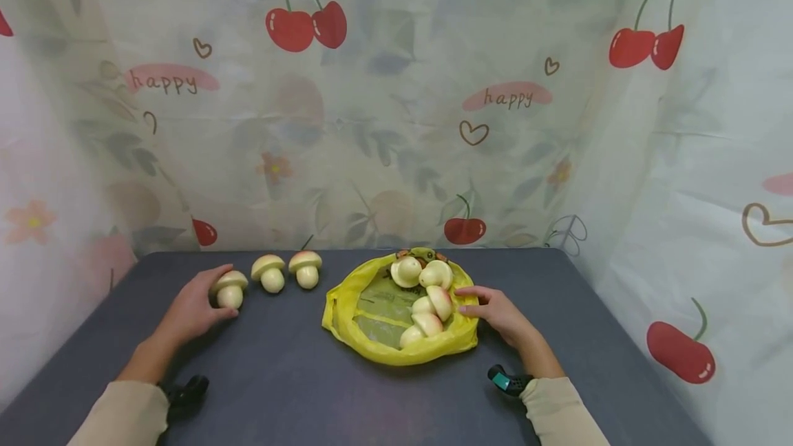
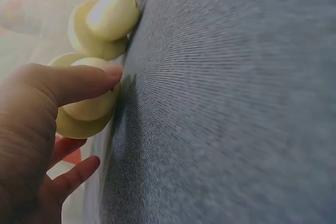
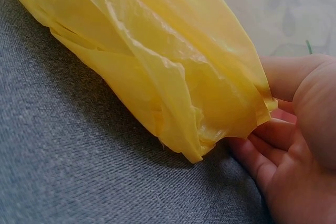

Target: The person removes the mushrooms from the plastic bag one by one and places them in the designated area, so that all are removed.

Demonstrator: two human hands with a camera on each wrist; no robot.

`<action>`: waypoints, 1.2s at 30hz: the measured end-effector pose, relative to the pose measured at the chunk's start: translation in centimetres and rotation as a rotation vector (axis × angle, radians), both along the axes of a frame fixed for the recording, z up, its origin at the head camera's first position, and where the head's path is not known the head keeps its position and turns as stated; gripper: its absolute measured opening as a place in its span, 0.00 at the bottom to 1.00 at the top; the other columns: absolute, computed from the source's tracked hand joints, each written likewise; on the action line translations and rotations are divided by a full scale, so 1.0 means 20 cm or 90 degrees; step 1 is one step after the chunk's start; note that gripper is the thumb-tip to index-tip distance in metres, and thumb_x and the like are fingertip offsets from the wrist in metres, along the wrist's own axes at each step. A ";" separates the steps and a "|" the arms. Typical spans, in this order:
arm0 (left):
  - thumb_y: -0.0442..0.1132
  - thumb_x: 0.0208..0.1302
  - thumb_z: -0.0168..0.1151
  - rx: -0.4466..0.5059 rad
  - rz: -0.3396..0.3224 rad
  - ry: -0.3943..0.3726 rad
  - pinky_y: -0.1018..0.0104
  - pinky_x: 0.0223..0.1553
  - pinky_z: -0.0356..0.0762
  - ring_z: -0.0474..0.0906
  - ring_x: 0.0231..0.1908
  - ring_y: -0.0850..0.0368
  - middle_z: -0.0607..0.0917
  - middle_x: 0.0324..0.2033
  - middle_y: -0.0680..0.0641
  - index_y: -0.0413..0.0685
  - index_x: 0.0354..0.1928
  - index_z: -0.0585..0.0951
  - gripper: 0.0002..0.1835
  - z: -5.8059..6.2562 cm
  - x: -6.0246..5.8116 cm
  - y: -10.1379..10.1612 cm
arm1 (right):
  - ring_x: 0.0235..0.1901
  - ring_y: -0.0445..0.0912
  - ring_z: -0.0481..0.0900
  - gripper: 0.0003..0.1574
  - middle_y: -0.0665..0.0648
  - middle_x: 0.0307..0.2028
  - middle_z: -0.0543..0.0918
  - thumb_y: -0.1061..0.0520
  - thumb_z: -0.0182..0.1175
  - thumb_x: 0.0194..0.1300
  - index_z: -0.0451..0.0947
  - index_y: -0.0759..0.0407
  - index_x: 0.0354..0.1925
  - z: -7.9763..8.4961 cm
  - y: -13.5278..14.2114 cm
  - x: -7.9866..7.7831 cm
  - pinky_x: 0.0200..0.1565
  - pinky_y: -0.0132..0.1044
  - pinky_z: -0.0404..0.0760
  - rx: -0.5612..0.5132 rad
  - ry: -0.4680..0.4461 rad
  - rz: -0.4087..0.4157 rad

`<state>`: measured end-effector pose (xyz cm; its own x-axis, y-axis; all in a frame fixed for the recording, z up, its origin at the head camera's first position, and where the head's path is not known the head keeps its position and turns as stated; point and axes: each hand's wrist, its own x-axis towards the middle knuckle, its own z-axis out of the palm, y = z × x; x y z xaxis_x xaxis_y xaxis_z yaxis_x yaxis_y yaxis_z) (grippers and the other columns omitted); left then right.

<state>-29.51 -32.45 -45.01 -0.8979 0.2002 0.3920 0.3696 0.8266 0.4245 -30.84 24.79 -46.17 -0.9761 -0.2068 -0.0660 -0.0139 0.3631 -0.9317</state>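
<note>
At the left of the table, my left hand (image 1: pixel 193 305) grips a toy mushroom (image 1: pixel 230 296) with a pale stem and cap. In the left wrist view the thumb (image 2: pixel 86 83) lies across its stem, with fingers behind the cap. Two more mushrooms with reddish cap tops, a nearer one (image 1: pixel 268 274) and a farther one (image 1: pixel 305 269), stand to the right of it. My right hand (image 1: pixel 500 314) holds the right rim of a yellow plastic bag (image 1: pixel 403 355), thumb and fingers at its edge. Inside the opened bag lie several mushrooms (image 1: pixel 438 303).
The dark grey table (image 1: pixel 266 391) carries all of this. A pale curtain (image 1: pixel 384 157) printed with cherries rises behind the table and along both sides. The bag stands near the table's back edge.
</note>
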 end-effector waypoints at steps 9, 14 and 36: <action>0.36 0.46 0.76 -0.011 0.042 -0.027 0.31 0.54 0.58 0.63 0.58 0.26 0.66 0.61 0.25 0.32 0.68 0.63 0.47 0.00 -0.09 -0.02 | 0.63 0.58 0.65 0.27 0.63 0.63 0.72 0.52 0.66 0.64 0.78 0.59 0.59 -0.01 0.00 -0.01 0.57 0.46 0.72 0.014 0.011 0.014; 0.36 0.47 0.76 -0.003 0.062 -0.039 0.31 0.54 0.58 0.61 0.59 0.26 0.64 0.63 0.26 0.35 0.70 0.61 0.49 -0.02 -0.09 -0.01 | 0.63 0.57 0.65 0.26 0.61 0.62 0.73 0.52 0.67 0.63 0.79 0.57 0.58 -0.01 0.00 0.00 0.58 0.47 0.72 0.018 0.008 0.009; 0.41 0.43 0.79 -0.034 0.060 0.010 0.27 0.50 0.56 0.56 0.57 0.19 0.61 0.64 0.25 0.37 0.68 0.64 0.50 0.05 -0.04 -0.02 | 0.61 0.56 0.67 0.26 0.61 0.61 0.74 0.53 0.67 0.63 0.79 0.58 0.58 0.00 0.00 0.00 0.57 0.47 0.73 0.011 0.012 0.007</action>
